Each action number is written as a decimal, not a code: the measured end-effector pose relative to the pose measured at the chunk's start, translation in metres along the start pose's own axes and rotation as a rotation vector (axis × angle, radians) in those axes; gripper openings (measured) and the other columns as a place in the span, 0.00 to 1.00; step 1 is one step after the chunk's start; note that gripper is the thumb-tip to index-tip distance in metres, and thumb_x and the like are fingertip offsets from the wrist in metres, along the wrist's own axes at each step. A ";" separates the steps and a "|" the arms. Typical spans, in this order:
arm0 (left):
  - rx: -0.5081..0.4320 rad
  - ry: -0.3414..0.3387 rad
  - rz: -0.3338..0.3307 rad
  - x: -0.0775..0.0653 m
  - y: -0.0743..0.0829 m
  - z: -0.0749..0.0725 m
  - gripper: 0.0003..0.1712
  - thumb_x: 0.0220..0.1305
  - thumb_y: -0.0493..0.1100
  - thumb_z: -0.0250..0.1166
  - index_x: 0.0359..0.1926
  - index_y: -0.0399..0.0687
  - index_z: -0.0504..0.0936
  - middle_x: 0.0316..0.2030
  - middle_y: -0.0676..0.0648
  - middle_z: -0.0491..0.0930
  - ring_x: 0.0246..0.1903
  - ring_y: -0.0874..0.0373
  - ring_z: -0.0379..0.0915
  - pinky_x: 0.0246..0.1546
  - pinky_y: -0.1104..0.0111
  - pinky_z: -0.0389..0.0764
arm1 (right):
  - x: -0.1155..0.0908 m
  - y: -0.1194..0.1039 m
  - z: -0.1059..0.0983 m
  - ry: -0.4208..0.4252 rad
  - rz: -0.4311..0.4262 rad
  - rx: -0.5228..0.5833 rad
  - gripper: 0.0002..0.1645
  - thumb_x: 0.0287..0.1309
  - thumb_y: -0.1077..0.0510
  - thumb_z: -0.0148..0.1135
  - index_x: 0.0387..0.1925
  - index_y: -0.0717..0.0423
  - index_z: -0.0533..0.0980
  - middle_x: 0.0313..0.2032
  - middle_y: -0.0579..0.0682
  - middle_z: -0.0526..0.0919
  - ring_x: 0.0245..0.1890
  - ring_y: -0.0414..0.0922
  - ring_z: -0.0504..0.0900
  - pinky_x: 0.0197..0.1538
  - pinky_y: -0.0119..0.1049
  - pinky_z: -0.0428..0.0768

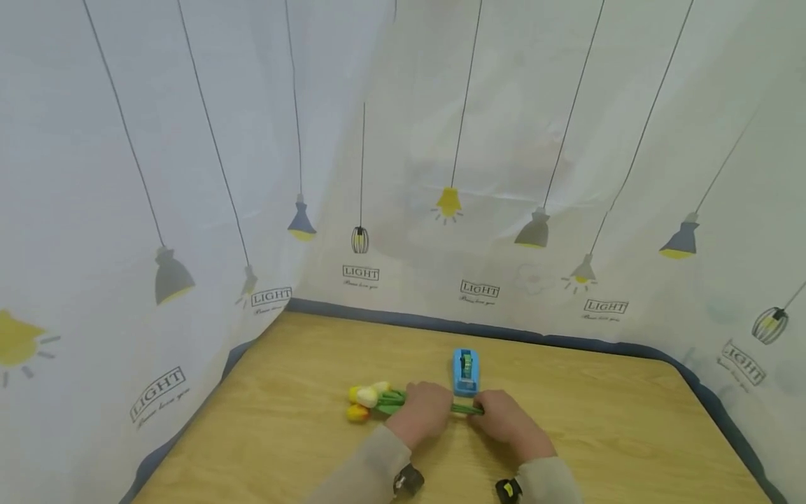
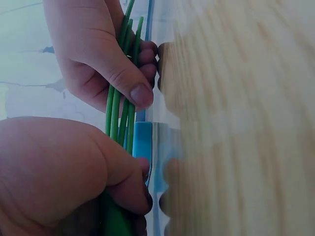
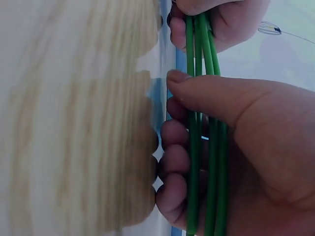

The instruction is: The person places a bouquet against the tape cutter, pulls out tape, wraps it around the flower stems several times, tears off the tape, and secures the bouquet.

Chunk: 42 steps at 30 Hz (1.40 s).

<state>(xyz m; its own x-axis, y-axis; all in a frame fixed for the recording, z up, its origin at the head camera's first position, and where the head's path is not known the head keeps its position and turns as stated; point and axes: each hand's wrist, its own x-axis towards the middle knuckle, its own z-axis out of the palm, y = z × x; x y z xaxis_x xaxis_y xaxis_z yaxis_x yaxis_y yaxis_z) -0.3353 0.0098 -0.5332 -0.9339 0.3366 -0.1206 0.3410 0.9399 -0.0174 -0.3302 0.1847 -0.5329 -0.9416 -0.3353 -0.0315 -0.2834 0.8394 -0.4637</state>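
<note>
A bunch of artificial tulips point(image 1: 367, 397) with yellow, cream and orange blooms lies just above the wooden table, heads toward the left. My left hand point(image 1: 429, 408) grips the bunch below the blooms, around the leaves and upper stems. Further down, my right hand point(image 1: 502, 417) holds the lower ends of the green stems point(image 3: 212, 147), its thumb laid across them and fingers curled beneath. Between the two hands a short stretch of bare stems point(image 2: 117, 115) shows. Just behind the hands stands a blue tape dispenser point(image 1: 465, 371) with a roll of tape in it.
The wooden table point(image 1: 283, 448) has a dark blue edge strip point(image 1: 434, 323) along its back and sides. White curtains point(image 1: 403, 280) printed with hanging lamps surround it. Dark wrist cameras sit on both cuffs of the light sleeves point(image 1: 371, 467).
</note>
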 end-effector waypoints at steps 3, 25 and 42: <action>-0.012 0.010 0.000 0.000 -0.001 0.003 0.04 0.73 0.45 0.68 0.44 0.55 0.86 0.42 0.50 0.87 0.42 0.50 0.82 0.53 0.49 0.82 | -0.001 -0.002 0.002 0.024 0.005 -0.009 0.17 0.62 0.60 0.75 0.22 0.52 0.76 0.22 0.44 0.75 0.25 0.42 0.70 0.33 0.37 0.70; -0.207 0.114 0.136 -0.006 -0.019 -0.007 0.24 0.62 0.47 0.76 0.60 0.58 0.86 0.53 0.50 0.86 0.52 0.51 0.78 0.56 0.51 0.83 | -0.006 0.000 -0.014 0.037 0.100 -0.004 0.11 0.49 0.64 0.82 0.35 0.56 0.87 0.32 0.45 0.86 0.34 0.43 0.80 0.46 0.49 0.85; -0.666 0.295 0.023 0.016 -0.017 -0.019 0.19 0.77 0.38 0.60 0.64 0.40 0.83 0.57 0.42 0.87 0.39 0.57 0.81 0.47 0.60 0.87 | -0.007 -0.006 -0.027 0.192 0.181 0.096 0.11 0.63 0.56 0.74 0.41 0.59 0.87 0.37 0.51 0.90 0.37 0.46 0.85 0.44 0.50 0.88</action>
<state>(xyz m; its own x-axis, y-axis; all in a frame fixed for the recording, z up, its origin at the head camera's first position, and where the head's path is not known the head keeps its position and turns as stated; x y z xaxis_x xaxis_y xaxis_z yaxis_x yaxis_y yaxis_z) -0.3583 0.0001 -0.5159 -0.9494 0.2699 0.1603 0.3108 0.7364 0.6009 -0.3271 0.1937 -0.5061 -0.9952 -0.0884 0.0428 -0.0973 0.8311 -0.5476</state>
